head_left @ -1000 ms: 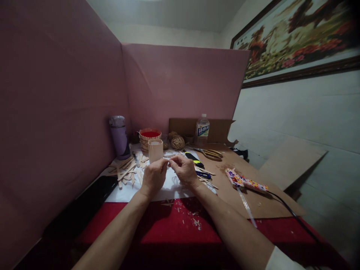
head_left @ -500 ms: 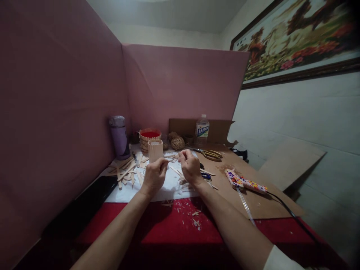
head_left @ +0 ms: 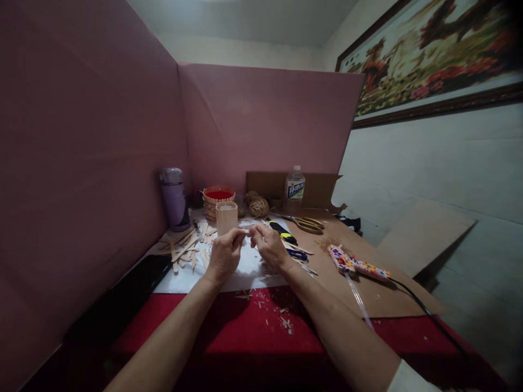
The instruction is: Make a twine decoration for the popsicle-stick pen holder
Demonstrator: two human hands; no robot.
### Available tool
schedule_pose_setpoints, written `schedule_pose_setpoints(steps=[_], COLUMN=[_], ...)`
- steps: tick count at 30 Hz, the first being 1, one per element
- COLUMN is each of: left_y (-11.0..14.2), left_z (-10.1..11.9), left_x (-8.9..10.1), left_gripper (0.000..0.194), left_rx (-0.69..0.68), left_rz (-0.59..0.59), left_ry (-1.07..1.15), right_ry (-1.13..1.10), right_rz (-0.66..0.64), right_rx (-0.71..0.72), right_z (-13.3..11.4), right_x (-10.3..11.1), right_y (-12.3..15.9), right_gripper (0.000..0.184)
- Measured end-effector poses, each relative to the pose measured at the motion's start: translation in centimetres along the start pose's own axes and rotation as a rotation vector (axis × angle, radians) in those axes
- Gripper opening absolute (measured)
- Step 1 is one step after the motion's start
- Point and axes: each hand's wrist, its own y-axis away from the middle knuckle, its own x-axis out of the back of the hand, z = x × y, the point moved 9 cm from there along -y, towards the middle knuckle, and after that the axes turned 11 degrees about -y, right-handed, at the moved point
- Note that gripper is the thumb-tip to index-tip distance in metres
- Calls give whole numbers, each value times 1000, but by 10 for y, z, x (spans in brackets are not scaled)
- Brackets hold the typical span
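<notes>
My left hand [head_left: 226, 254] is closed in a pinch, its fingertips just in front of a pale wooden cup [head_left: 226, 219] built of upright sticks. Close against it, my right hand [head_left: 267, 245] pinches too. Between the two sets of fingertips runs a thin, light strand [head_left: 248, 234], too small to tell if it is twine or a sliver of wood. Many flat craft sticks [head_left: 186, 247] lie scattered left of the hands on white paper [head_left: 249, 275]. Just beyond the right hand lies a black and yellow utility knife [head_left: 284, 233], and blue-handled scissors [head_left: 298, 254] rest beside the wrist.
Behind stand a purple bottle [head_left: 175, 201], a stick-sided basket [head_left: 210, 207] with red inside, a twine ball [head_left: 259, 207] and a clear bottle [head_left: 295, 188]. Gold-handled shears [head_left: 308, 224] and a flowered glue gun [head_left: 355, 265] with a cord lie on cardboard [head_left: 392, 299]. A dark phone-like slab [head_left: 134, 283] is left.
My right hand has moved left and turned inward, bringing its fingertips up to those of the left hand. The black and yellow knife now shows beyond it. My left hand stays nearly still.
</notes>
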Motion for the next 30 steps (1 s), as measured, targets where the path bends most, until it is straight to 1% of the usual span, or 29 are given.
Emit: schedule_pose_setpoints(steps=[2,4,8,11,14,18,23,25,28,29,30], left_y=[0,-1,-3,-4,-4,-3,-2,-2,-2,-2,-3], left_z=[1,-1,-13,-27,-42,-51,-51,-47,-32,-24,-16], left_x=[-1,-3,-4,1,8,14,16,20,34,37,38], left_gripper=[17,17,18,19,19,18,19,20,21,21,20], left_rx=[-4,28,153,235,314,368,368,349,258,207,150], left_rz=[-11,-39,-66,-24,38,83,90,98,179,208,224], left_ry=[17,55,130,133,101,1,-47,-118,-317,-350,-337], right_ry=[-59,-83,-24,30,52,68,80,78,99,125,161], right_rz=[-11,9,146,230,291,326,338,344,303,281,256], right_rx=[-29,-46,-42,-25,-42,-69,-73,-81,-34,3,47], right_z=[4,7,12,14,17,20,22,23,18,14,10], right_x=[-2,0,16,26,34,37,37,38,34,32,29], right_y=[-1,-2,-4,-3,-2,-1,-1,-1,-2,-3,-2], right_gripper=[29,27,24,25,26,25,24,24,25,24,23])
